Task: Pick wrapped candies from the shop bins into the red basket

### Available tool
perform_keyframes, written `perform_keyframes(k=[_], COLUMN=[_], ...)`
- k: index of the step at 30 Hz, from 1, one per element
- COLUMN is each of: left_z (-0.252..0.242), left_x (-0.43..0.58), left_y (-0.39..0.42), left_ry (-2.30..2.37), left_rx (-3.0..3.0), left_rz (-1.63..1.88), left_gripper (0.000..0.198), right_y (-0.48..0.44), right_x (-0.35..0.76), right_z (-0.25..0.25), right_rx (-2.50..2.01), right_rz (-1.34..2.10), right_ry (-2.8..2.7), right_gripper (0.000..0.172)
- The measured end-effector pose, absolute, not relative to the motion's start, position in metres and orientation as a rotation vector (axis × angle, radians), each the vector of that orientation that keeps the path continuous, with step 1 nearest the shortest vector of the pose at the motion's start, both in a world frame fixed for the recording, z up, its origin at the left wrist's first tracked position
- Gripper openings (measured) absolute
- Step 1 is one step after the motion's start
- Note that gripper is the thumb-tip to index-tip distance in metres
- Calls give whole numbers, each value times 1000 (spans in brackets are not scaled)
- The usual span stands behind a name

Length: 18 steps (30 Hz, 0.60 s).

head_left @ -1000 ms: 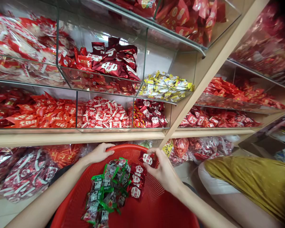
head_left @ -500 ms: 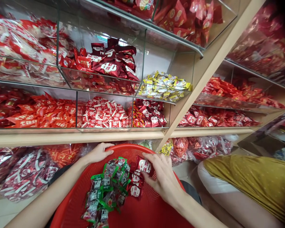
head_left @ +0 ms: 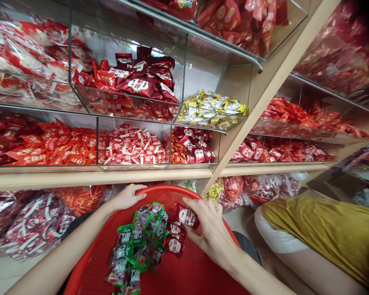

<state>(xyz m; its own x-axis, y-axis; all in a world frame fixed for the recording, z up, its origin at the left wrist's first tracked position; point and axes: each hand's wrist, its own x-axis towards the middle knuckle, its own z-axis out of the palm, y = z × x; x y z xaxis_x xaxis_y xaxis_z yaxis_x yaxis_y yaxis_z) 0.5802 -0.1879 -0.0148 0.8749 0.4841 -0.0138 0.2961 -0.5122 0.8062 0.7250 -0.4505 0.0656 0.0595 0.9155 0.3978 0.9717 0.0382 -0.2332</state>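
The right hand (head_left: 210,231) is closed on a maroon foil packet (head_left: 186,216), its fingers bent over the packet's upper side, so the packet sits at the front of the grip, low inside a red plastic basket (head_left: 169,190). The left hand (head_left: 127,197) is clenched on the basket's far edge, fingers curled over the rim. Just left of the right-hand grip, a heap of green-trimmed sweet packets (head_left: 138,241) lies in the basket, touching a smaller group of maroon packets (head_left: 174,242) directly below the fingers. Beyond both hands stand glass shelf bins of red-and-white packets (head_left: 135,145) and yellow packets (head_left: 213,110). Right of the right hand, a co-worker's mustard top (head_left: 322,233) shows. The step in hand appears to be handling this one packet above the pile; from here, the move called for is opening the fingers or lifting it clear.
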Motion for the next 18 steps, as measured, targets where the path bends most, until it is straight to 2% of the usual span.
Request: perform_keyframes(k=[11,18], left_z=[-13,-8], left_x=[580,581], left_y=[-189,-192], left_ry=[556,584], left_rx=[2172,2186], left_rz=[271,261], left_gripper=[46,48], right_y=[-454,-446], right_x=[725,735], right_z=[64,30], right_rx=[-1891,-2064], right_rz=[-144,81], right_ry=[-1908,-1921], right_gripper=[61,49])
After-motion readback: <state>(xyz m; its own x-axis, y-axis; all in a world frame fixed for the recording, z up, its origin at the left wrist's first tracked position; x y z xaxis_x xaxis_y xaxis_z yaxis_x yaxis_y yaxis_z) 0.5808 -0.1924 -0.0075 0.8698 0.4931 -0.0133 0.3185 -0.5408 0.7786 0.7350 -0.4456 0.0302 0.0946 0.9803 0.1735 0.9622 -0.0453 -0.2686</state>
